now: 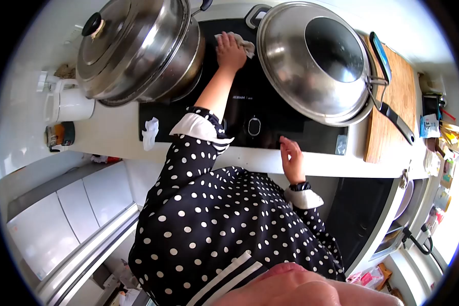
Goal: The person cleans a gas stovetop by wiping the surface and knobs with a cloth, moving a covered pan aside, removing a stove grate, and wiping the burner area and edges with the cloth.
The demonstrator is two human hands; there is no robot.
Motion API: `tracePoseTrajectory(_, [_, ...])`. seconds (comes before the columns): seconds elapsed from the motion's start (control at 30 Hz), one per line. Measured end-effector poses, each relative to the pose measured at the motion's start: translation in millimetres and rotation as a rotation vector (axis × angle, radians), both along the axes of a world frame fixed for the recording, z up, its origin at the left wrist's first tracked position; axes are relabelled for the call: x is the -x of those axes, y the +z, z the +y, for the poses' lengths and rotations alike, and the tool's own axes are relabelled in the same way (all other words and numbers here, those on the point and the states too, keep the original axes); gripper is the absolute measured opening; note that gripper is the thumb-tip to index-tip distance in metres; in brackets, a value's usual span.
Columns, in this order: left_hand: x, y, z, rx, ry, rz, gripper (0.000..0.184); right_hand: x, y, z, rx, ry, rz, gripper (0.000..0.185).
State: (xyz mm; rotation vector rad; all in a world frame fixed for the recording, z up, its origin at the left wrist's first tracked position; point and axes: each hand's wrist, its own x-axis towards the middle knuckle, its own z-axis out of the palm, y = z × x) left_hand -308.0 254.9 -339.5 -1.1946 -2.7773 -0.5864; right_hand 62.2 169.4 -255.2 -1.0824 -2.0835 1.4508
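A crumpled, greyish-beige cloth (pixel 248 47), its folds bunched, lies at the upper middle of the frame on the black cooktop (pixel 273 112); the left hand (pixel 231 55) spreads over it, though whether the fingers grip I cannot tell; right of centre, the right hand (pixel 292 160) hangs loosely open by the cooktop's front edge.

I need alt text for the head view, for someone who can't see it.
A person's left hand rests on a crumpled cloth on a black cooktop, between a large steel pot and a lidded pan. The right hand is near the cooktop's front edge, holding nothing visible. A wooden board lies to the pan's right.
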Motion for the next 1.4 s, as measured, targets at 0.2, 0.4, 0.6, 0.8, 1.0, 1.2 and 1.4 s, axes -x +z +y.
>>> tracePoseTrajectory(0.2, [58.3,13.9,59.8,0.055,0.177,-0.097,0.062,-6.5,20.7,6.0,0.054,-0.061,-0.039,0.021])
tracePoseTrajectory(0.4, [28.7,-16.2,104.1,-0.356,-0.329,-0.846,0.056,-11.8,17.8,18.0,0.018,-0.074,-0.095,0.020])
tracePoseTrajectory(0.6, [37.2,22.4,15.6,0.240,-0.097,0.073,0.055,-11.5,27.8,29.1,-0.073,0.006,-0.045,0.018])
tracePoseTrajectory(0.8, [3.2,17.4,27.4,0.244,-0.316,-0.016,0.059,-38.9,37.4,28.3,-0.076,-0.103,-0.018,0.018])
tracePoseTrajectory(1.0, [-30.2,46.3,-19.8,0.345,-0.505,-0.014,0.060,-90.0,80.5,77.3,-0.502,-0.338,-0.035,0.018])
tracePoseTrajectory(1.2, [-59.0,98.6,-69.0,0.256,-0.465,0.063,0.055,-128.6,124.4,196.9,-1.069,-0.320,-0.345,0.058])
tracePoseTrajectory(1.4, [-146.3,163.1,-121.5,-0.258,-0.378,-0.340,0.034,-145.7,120.5,291.8,-0.883,-0.049,-0.871,0.052])
